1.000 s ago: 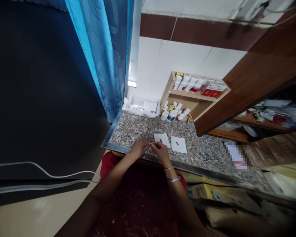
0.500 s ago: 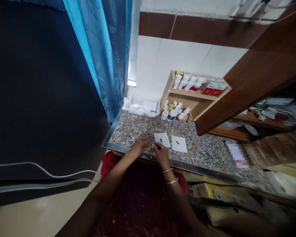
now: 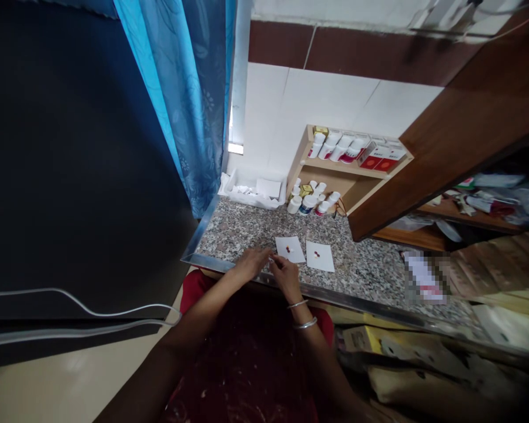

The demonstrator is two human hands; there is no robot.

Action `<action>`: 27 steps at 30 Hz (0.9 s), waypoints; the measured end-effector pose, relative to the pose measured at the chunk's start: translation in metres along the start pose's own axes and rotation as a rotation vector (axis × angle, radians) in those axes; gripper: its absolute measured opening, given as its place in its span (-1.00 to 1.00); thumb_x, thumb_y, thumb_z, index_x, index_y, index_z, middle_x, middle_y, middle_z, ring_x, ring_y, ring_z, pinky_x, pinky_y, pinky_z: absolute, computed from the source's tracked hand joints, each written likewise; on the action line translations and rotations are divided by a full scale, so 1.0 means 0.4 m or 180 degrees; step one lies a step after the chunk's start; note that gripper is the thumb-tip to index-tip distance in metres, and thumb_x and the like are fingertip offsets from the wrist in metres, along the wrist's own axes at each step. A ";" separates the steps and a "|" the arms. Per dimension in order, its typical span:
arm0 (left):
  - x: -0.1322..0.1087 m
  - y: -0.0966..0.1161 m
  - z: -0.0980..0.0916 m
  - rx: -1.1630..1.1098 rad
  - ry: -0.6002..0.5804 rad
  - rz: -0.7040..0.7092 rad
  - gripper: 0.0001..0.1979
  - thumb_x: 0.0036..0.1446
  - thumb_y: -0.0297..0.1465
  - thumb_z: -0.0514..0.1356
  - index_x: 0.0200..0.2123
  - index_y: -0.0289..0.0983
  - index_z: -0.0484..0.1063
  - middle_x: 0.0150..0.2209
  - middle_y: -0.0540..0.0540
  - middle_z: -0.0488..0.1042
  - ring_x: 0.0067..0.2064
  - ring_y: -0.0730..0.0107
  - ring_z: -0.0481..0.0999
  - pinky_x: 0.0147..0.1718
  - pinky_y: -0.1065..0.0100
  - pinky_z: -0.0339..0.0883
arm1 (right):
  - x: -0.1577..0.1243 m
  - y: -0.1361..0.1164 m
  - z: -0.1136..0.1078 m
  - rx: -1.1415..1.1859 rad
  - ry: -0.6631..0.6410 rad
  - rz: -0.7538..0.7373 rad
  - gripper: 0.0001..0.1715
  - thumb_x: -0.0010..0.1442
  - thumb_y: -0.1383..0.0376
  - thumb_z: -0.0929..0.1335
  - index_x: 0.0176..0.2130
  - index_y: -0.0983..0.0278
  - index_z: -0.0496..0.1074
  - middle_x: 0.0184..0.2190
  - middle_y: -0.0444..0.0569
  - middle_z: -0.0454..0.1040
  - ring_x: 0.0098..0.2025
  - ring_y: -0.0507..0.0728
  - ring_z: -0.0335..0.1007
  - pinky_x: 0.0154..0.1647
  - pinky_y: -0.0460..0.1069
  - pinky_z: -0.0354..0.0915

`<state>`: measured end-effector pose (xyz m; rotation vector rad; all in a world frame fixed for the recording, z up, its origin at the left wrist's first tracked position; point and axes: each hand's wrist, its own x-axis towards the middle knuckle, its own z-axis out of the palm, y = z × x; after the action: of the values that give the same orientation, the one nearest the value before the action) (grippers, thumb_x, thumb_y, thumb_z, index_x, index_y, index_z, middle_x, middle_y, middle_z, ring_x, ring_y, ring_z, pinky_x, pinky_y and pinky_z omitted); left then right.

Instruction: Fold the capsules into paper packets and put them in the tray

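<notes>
My left hand (image 3: 251,264) and my right hand (image 3: 285,275) meet fingertip to fingertip above the counter's front edge. Both are closed in a pinch around something small and whitish, too hidden to name. Just beyond my right hand lies a square of white paper (image 3: 297,242) with a few small dark red and pale pills (image 3: 288,249) on it. To its right is a second white paper square (image 3: 327,260), also bearing a few small pills (image 3: 316,255).
The speckled granite counter (image 3: 242,226) has a metal edge. Along the wall stand a white plastic tray (image 3: 258,202) of papers, several bottles (image 3: 307,204) and a wooden shelf (image 3: 355,168) with bottles and boxes. A blurred white-and-red item (image 3: 424,276) lies right; a blue curtain (image 3: 189,106) hangs left.
My left fingers have shifted slightly right, over the fingertips of my right hand. The small white thing between them shows less now. Both papers and their pills stay put.
</notes>
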<state>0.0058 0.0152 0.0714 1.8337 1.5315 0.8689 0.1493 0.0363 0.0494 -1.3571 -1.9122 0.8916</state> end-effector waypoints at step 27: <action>-0.034 -0.014 0.024 0.1123 -0.0259 0.0427 -0.54 0.06 -0.54 0.01 0.07 -0.22 0.17 -0.24 -0.17 0.37 -0.11 0.18 0.31 -0.09 0.22 0.17 | 0.000 -0.013 0.037 0.0145 -0.0121 0.0543 -0.69 -0.01 0.15 0.26 -0.47 0.31 0.47 -0.59 -0.06 0.48 -0.55 0.05 0.30 -0.52 -0.09 0.16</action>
<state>0.0085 0.0022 0.0597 2.2150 1.6029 0.6006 0.1349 0.0327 0.0450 -1.5028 -1.8130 1.0438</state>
